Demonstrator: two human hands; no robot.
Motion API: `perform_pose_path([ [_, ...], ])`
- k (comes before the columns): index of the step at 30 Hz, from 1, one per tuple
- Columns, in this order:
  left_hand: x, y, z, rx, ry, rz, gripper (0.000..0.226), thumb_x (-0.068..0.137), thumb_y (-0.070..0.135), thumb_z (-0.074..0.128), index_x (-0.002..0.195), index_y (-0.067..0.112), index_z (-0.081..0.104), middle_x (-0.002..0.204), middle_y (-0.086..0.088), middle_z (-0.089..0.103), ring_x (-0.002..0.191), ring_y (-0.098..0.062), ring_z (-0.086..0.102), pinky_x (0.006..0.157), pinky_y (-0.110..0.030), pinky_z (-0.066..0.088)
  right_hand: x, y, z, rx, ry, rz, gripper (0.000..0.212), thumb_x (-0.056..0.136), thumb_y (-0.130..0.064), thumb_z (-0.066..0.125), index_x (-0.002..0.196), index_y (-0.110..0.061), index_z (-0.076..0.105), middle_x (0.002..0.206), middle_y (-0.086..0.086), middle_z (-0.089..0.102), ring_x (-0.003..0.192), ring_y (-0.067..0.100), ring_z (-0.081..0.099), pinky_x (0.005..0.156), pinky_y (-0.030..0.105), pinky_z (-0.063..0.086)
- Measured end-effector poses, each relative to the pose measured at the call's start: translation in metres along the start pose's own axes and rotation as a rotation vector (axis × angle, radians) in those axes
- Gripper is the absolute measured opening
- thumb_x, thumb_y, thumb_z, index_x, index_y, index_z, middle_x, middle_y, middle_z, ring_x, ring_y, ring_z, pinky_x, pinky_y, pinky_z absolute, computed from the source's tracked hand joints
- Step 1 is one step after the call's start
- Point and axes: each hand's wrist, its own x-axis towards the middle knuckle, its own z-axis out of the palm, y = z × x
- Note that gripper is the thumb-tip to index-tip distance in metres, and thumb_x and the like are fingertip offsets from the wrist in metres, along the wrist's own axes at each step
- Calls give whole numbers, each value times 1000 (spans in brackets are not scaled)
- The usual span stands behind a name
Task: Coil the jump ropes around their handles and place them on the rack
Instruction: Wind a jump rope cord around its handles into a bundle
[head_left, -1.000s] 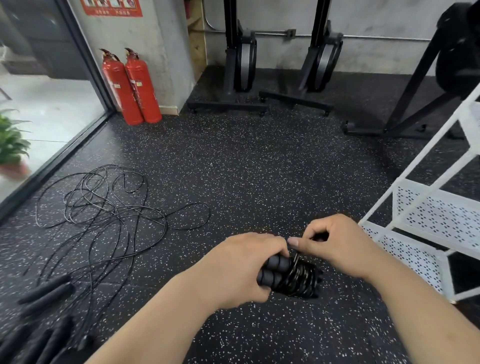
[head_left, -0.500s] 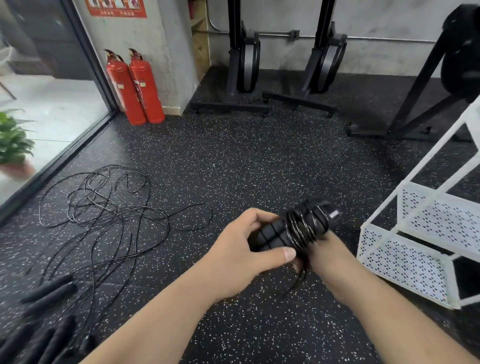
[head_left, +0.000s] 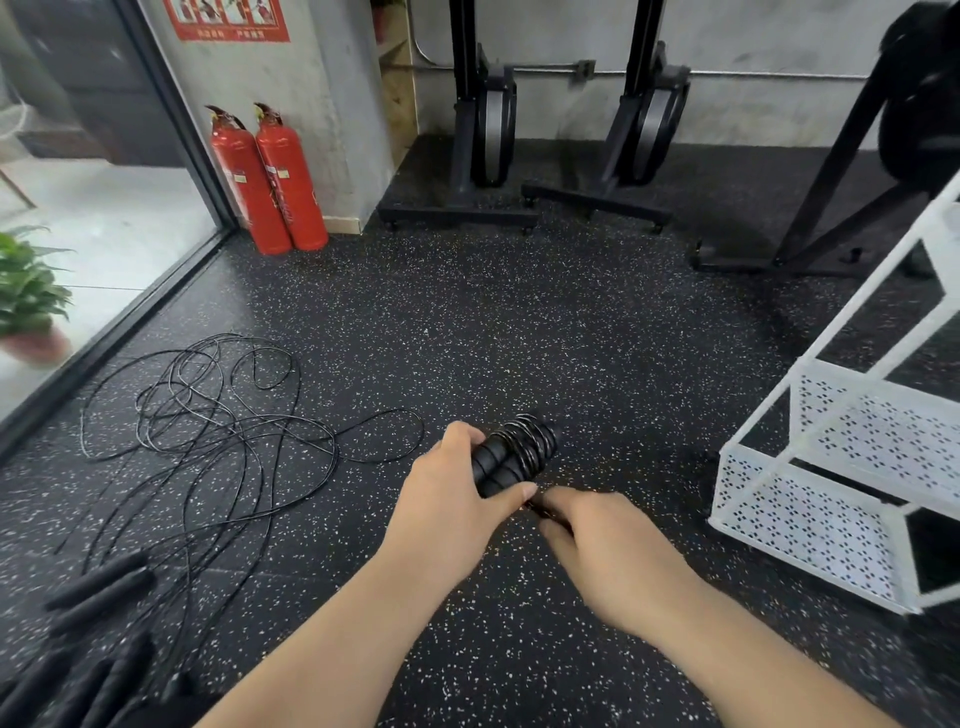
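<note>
My left hand (head_left: 452, 499) grips a pair of black foam handles (head_left: 511, 457) with black rope coiled round their far end, held above the floor at centre. Just below and right of them, my right hand (head_left: 608, 551) pinches the short loose rope end by the handles' near end. A tangle of loose black jump ropes (head_left: 218, 441) lies on the floor to the left, and several more black handles (head_left: 98, 592) lie at the lower left. The white perforated metal rack (head_left: 810, 519) stands at the right, its visible shelves bare.
Two red fire extinguishers (head_left: 270, 182) stand by a concrete pillar at the back left. Black exercise machine stands (head_left: 483, 156) line the back wall. A glass wall with a potted plant (head_left: 26, 296) behind it runs along the left. Speckled black rubber floor (head_left: 519, 322) lies ahead.
The right hand has come out from under the bundle and dropped to its near right, pulling the rope end. The left hand has kept its grip, the coiled end still pointing up and right.
</note>
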Motion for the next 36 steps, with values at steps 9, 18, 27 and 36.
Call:
perform_pose_path([
  [9, 2, -2, -4, 161, -123, 153, 61, 68, 76, 84, 116, 41, 67, 96, 17, 69, 87, 0, 63, 82, -30, 58, -3, 17, -35, -248, 169, -158, 26, 104, -58, 50, 114, -44, 70, 100, -23, 68, 89, 1, 62, 76, 29, 54],
  [18, -6, 7, -4, 89, -413, 382, 51, 77, 52, 91, 123, 43, 71, 109, 23, 68, 102, 4, 63, 91, -18, 49, 0, 31, -58, 130, 19, -90, 23, 74, -58, 90, 89, -47, 76, 90, -23, 70, 82, 0, 64, 75, 29, 54],
  [27, -11, 21, -33, -502, -720, 217, 40, 84, 11, 90, 117, 27, 76, 109, 0, 75, 102, -17, 69, 100, -46, 59, -2, 41, -88, 590, -111, -138, 15, 85, -42, 82, 88, -27, 81, 87, 1, 77, 79, 15, 72, 74, 22, 54],
  [36, -6, 16, -18, -947, -560, 110, 40, 90, 21, 80, 129, 13, 71, 117, -10, 73, 97, -20, 65, 82, -38, 54, 8, 31, -56, 732, -24, 137, 32, 106, -6, 58, 75, -4, 69, 73, -2, 70, 71, 7, 61, 87, 30, 56],
])
